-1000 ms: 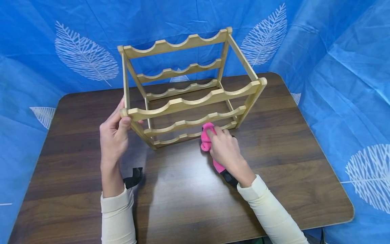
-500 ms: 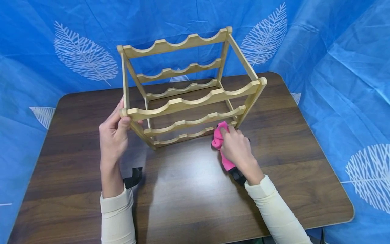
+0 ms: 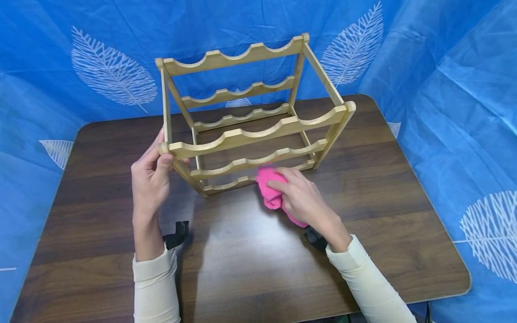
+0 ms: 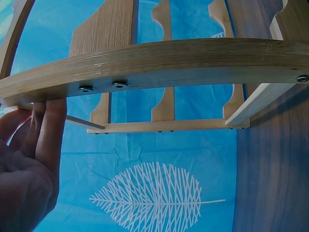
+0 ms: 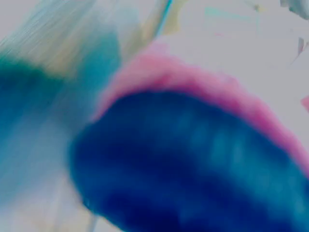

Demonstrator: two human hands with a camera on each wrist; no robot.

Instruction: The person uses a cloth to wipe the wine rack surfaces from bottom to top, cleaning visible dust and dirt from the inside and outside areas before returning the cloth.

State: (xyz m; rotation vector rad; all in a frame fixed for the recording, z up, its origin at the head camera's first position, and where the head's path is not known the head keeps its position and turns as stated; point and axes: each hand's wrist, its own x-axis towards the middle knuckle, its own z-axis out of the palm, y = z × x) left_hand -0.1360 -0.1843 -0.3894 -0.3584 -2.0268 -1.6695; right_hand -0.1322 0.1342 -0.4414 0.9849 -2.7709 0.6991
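A light wooden wine rack (image 3: 238, 138) with scalloped rails stands on the brown table in the head view. My left hand (image 3: 151, 184) holds its upper front-left corner, thumb at the front and fingers behind. In the left wrist view, the fingertips of that hand (image 4: 34, 150) meet the underside of a wooden post (image 4: 193, 63) with screw heads in it. My right hand (image 3: 300, 195) grips a bunched pink cloth (image 3: 269, 186) at the rack's lowest front rail, hiding part of that rail. Pink fabric (image 5: 193, 75) also shows in the blurred, colour-shifted right wrist view.
The dark wood-grain table (image 3: 242, 273) has rounded corners. A blue sheet with white leaf prints (image 3: 250, 22) hangs close behind the rack and along the right side. Black straps (image 3: 176, 235) sit at both wrists.
My right hand slides the pink cloth rightward along the lowest front rail, then back left toward its middle. The left hand and the rack stay in place.
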